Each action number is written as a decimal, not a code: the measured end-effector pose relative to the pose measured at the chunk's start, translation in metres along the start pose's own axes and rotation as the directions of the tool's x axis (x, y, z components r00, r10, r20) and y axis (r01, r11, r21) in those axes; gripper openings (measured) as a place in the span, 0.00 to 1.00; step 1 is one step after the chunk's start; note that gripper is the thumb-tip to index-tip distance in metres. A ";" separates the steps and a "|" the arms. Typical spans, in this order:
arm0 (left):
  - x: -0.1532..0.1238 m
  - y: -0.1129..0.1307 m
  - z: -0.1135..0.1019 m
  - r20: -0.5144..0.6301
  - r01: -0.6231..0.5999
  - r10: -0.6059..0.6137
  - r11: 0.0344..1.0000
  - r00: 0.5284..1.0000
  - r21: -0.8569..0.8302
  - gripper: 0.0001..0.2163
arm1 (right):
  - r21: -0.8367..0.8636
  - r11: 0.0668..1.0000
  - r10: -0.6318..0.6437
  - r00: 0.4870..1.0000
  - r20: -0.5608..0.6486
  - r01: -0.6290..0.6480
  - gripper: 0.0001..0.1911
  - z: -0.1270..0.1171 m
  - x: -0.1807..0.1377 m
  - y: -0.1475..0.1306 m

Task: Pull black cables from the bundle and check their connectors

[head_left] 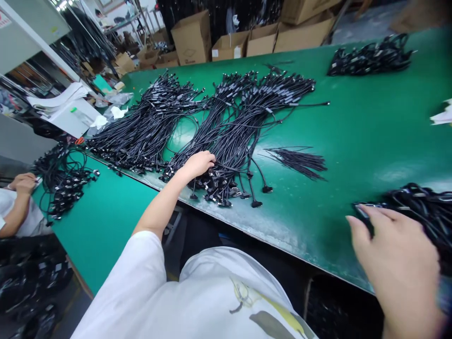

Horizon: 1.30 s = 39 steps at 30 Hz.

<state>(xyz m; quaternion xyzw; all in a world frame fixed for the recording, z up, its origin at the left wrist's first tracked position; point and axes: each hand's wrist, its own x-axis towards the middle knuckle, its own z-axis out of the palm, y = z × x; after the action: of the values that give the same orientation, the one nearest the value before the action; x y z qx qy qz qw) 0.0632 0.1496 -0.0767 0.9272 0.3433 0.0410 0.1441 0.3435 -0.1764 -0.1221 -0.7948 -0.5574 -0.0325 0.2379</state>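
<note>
Apparently, cables [229,136] are being picked: left hand [199,165] among them, grip unclear; right hand [399,249] spread at a bundle [427,202]. Lifting one calls for untangling.

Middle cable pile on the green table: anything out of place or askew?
Slightly: one cable end juts rightward past the others, and two connectors stray right of the main cluster at the front of the table, so the pile looks uneven. I see no obvious damage.

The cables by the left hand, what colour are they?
The cables are black, best seen in the head view.
</note>
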 end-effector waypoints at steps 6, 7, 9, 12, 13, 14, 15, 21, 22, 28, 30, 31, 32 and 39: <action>-0.024 -0.005 -0.037 -0.245 -0.119 0.004 0.881 0.969 -0.457 0.09 | 0.219 0.975 -0.040 0.997 0.061 0.026 0.16 0.021 0.038 -0.034; -0.032 -0.001 -0.043 -0.297 -0.171 -0.012 0.796 0.955 -0.581 0.09 | 0.275 0.960 -0.081 0.995 0.062 0.061 0.16 0.024 0.046 -0.043; -0.048 0.012 -0.054 -0.342 -0.258 -0.011 0.633 0.940 -0.730 0.08 | 0.366 0.922 -0.148 0.988 0.038 0.124 0.17 0.026 0.065 -0.066; -0.076 0.034 -0.063 -0.382 -0.341 0.001 0.452 0.924 -0.824 0.09 | 0.505 0.839 -0.242 0.970 0.008 0.205 0.23 0.028 0.098 -0.114; -0.086 0.041 -0.066 -0.401 -0.372 0.017 0.414 0.916 -0.831 0.09 | 0.549 0.802 -0.288 0.957 0.012 0.235 0.26 0.031 0.108 -0.132; -0.097 0.047 -0.068 -0.404 -0.387 0.046 0.403 0.914 -0.830 0.09 | 0.584 0.766 -0.344 0.939 0.021 0.268 0.29 0.035 0.119 -0.150; -0.108 0.053 -0.070 -0.383 -0.384 0.091 0.419 0.919 -0.823 0.09 | 0.599 0.740 -0.404 0.914 0.032 0.306 0.31 0.042 0.129 -0.167; -0.169 0.059 -0.065 -0.073 -0.149 0.170 0.497 0.983 -0.855 0.15 | 0.297 0.799 -0.590 0.775 0.224 0.523 0.13 0.099 0.196 -0.225; -0.176 0.054 -0.059 -0.074 -0.120 0.121 0.443 0.990 -0.888 0.18 | 0.264 0.812 -0.577 0.783 0.232 0.520 0.12 0.104 0.205 -0.224; -0.205 0.016 0.006 -0.022 0.156 -0.500 0.312 0.866 -0.937 0.09 | 0.135 0.809 -0.587 0.791 0.173 0.572 0.14 0.097 0.203 -0.196; -0.210 0.010 0.021 -0.059 0.165 -0.579 0.328 0.813 -0.930 0.17 | 0.113 0.793 -0.609 0.772 0.181 0.599 0.15 0.085 0.190 -0.193; -0.211 0.009 0.025 -0.071 0.171 -0.578 0.354 0.813 -0.920 0.19 | 0.104 0.790 -0.612 0.770 0.178 0.604 0.16 0.079 0.186 -0.193; -0.211 0.010 0.026 -0.067 0.182 -0.550 0.385 0.833 -0.905 0.18 | 0.100 0.792 -0.610 0.776 0.159 0.602 0.17 0.074 0.183 -0.195; -0.199 0.028 -0.004 0.104 0.153 -0.136 0.428 0.985 -0.891 0.13 | 0.369 0.796 -0.530 0.847 0.041 0.480 0.16 0.105 0.214 -0.202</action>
<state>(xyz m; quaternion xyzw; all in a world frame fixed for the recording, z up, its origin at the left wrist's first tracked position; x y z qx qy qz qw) -0.0718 0.0012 -0.0596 0.6782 0.3467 0.1960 0.6177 0.2197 0.1075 -0.0781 -0.5630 -0.7616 0.0598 0.3155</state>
